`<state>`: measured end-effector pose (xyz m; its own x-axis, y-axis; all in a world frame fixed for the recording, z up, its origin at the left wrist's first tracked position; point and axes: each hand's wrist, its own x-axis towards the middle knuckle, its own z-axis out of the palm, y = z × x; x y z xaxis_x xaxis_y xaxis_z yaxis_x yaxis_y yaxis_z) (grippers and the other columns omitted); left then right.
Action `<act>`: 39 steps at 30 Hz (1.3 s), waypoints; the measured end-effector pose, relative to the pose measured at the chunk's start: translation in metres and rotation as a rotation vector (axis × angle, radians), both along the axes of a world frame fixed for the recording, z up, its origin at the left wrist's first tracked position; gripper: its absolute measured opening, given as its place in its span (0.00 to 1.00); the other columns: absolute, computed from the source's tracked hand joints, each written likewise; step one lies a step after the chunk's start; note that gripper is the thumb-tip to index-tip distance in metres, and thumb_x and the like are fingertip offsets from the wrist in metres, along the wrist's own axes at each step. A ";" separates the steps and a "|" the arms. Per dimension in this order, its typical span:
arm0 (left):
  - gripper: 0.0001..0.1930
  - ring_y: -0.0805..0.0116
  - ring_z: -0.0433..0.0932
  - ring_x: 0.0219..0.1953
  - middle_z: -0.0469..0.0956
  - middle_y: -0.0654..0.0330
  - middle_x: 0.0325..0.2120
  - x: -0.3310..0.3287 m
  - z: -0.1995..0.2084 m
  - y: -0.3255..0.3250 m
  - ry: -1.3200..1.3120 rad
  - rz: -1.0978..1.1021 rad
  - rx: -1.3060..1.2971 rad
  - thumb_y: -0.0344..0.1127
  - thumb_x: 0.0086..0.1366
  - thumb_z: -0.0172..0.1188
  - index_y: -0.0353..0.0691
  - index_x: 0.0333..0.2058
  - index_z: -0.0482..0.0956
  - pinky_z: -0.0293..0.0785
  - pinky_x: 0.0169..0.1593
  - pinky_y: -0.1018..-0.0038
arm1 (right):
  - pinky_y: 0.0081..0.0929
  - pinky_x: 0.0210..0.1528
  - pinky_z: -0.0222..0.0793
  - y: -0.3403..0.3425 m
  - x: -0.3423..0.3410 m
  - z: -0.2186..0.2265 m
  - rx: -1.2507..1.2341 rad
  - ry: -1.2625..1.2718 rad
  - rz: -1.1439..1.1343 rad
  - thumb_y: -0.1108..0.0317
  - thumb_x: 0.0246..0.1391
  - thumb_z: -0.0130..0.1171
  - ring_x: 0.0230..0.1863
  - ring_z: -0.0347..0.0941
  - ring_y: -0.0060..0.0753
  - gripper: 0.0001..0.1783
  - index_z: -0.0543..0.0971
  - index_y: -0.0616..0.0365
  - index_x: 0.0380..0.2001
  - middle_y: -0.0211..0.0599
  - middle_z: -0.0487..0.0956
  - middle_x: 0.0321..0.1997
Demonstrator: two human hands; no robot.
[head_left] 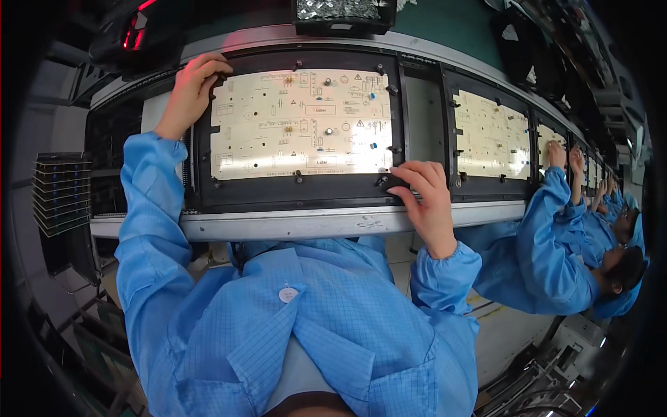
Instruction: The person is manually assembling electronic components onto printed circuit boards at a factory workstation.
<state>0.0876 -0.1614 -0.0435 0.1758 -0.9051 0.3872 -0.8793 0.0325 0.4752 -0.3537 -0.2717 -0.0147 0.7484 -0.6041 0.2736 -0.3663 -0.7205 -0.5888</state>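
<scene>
head view: a pale circuit board (278, 149) lies flat in a black frame (333, 197) straight in front of the person, with small dark clips standing around its edges. its printed layout shows twice, one half above the other, and each half carries a few small parts, among them blue ones near the right side and a round, light-topped one nearer the middle. the left hand (197, 87) is at the board's upper left corner, fingers bent over the frame's edge; their tips are partly hidden, so i cannot tell whether they grip anything. the right hand (425, 198) is at the lower right corner, thumb and forefinger parted beside a dark clip (382, 181); i cannot tell whether they touch it. a metal rail (292, 224) runs along the near side of the frame. to the right, a second board (493, 135) sits in its own frame, and co-workers in blue (559, 257) reach toward the line farther along. a black bin (344, 29) of small parts stands beyond the first board, and a stack of boards (62, 194) is at the far left.
</scene>
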 end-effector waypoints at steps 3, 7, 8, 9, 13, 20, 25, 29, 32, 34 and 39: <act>0.17 0.50 0.75 0.51 0.76 0.54 0.50 -0.034 0.022 0.009 -0.067 0.071 -0.067 0.16 0.57 0.52 0.37 0.43 0.79 0.71 0.55 0.65 | 0.33 0.43 0.70 0.001 0.010 -0.008 -0.020 -0.030 0.086 0.76 0.40 0.70 0.40 0.72 0.41 0.13 0.83 0.59 0.35 0.37 0.79 0.37; 0.20 0.48 0.72 0.56 0.76 0.54 0.52 -0.089 0.041 0.040 -0.047 -0.004 0.062 0.14 0.53 0.51 0.39 0.44 0.79 0.67 0.59 0.61 | 0.35 0.31 0.67 0.015 0.022 -0.028 -0.173 -0.096 -0.119 0.74 0.44 0.71 0.29 0.71 0.40 0.08 0.79 0.59 0.25 0.35 0.75 0.25; 0.21 0.48 0.71 0.56 0.75 0.53 0.52 -0.104 0.043 0.047 -0.042 -0.040 0.086 0.14 0.52 0.52 0.40 0.43 0.79 0.65 0.60 0.60 | 0.35 0.31 0.67 0.020 0.027 -0.032 -0.176 -0.090 -0.122 0.74 0.44 0.71 0.29 0.71 0.40 0.08 0.79 0.59 0.25 0.35 0.75 0.25; 0.23 0.50 0.70 0.58 0.75 0.54 0.52 -0.113 0.039 0.053 -0.034 -0.091 0.104 0.13 0.50 0.52 0.41 0.43 0.79 0.63 0.61 0.60 | 0.36 0.32 0.66 0.026 0.032 -0.034 -0.163 -0.044 -0.251 0.72 0.45 0.70 0.29 0.70 0.41 0.08 0.78 0.58 0.25 0.35 0.74 0.25; 0.20 0.51 0.67 0.63 0.74 0.55 0.54 -0.150 0.042 0.074 -0.053 -0.013 0.260 0.16 0.56 0.51 0.40 0.47 0.77 0.57 0.66 0.58 | 0.32 0.31 0.67 0.026 0.038 -0.020 -0.136 0.087 -0.329 0.72 0.49 0.69 0.30 0.72 0.40 0.08 0.78 0.58 0.26 0.37 0.75 0.24; 0.16 0.48 0.52 0.70 0.66 0.55 0.62 -0.186 0.010 0.094 -0.063 0.240 0.223 0.33 0.65 0.55 0.42 0.52 0.75 0.39 0.70 0.50 | 0.32 0.36 0.72 -0.079 0.131 0.035 -0.305 -0.173 0.047 0.72 0.56 0.62 0.35 0.75 0.45 0.06 0.78 0.62 0.36 0.44 0.77 0.34; 0.17 0.42 0.55 0.66 0.66 0.51 0.61 -0.186 0.004 0.100 0.006 0.343 -0.028 0.28 0.62 0.59 0.40 0.50 0.76 0.48 0.67 0.51 | 0.44 0.47 0.72 -0.165 0.252 0.011 -0.332 0.046 -0.041 0.61 0.50 0.69 0.45 0.76 0.56 0.20 0.79 0.63 0.41 0.52 0.80 0.41; 0.13 0.41 0.58 0.64 0.72 0.52 0.55 -0.182 0.003 0.109 0.014 0.362 -0.106 0.23 0.58 0.58 0.37 0.43 0.80 0.56 0.64 0.55 | 0.40 0.46 0.73 -0.189 0.288 0.002 -0.226 0.194 0.005 0.58 0.43 0.74 0.42 0.79 0.51 0.25 0.80 0.63 0.40 0.51 0.82 0.37; 0.13 0.42 0.61 0.62 0.75 0.54 0.53 -0.182 0.001 0.110 0.026 0.352 -0.151 0.22 0.55 0.59 0.37 0.40 0.80 0.60 0.63 0.55 | 0.33 0.38 0.75 -0.187 0.286 0.006 -0.175 0.117 0.022 0.64 0.45 0.72 0.34 0.81 0.41 0.17 0.83 0.63 0.37 0.46 0.84 0.34; 0.13 0.42 0.61 0.62 0.75 0.55 0.51 -0.181 -0.001 0.109 0.057 0.334 -0.155 0.21 0.55 0.59 0.37 0.40 0.81 0.60 0.62 0.55 | 0.29 0.32 0.75 -0.184 0.280 0.014 -0.070 0.023 -0.028 0.71 0.47 0.69 0.28 0.80 0.33 0.10 0.85 0.61 0.35 0.44 0.84 0.32; 0.13 0.43 0.63 0.61 0.78 0.56 0.47 -0.174 -0.001 0.109 0.108 0.284 -0.169 0.21 0.55 0.59 0.37 0.40 0.81 0.62 0.61 0.56 | 0.24 0.29 0.74 -0.184 0.267 0.015 0.058 -0.100 -0.033 0.74 0.51 0.64 0.25 0.79 0.26 0.07 0.86 0.61 0.34 0.42 0.85 0.30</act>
<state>-0.0868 -0.0522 -0.0445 0.4600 -0.7388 0.4925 -0.8091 -0.1203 0.5752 -0.0871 -0.4555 0.0003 0.6985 -0.6451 0.3098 -0.3266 -0.6726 -0.6640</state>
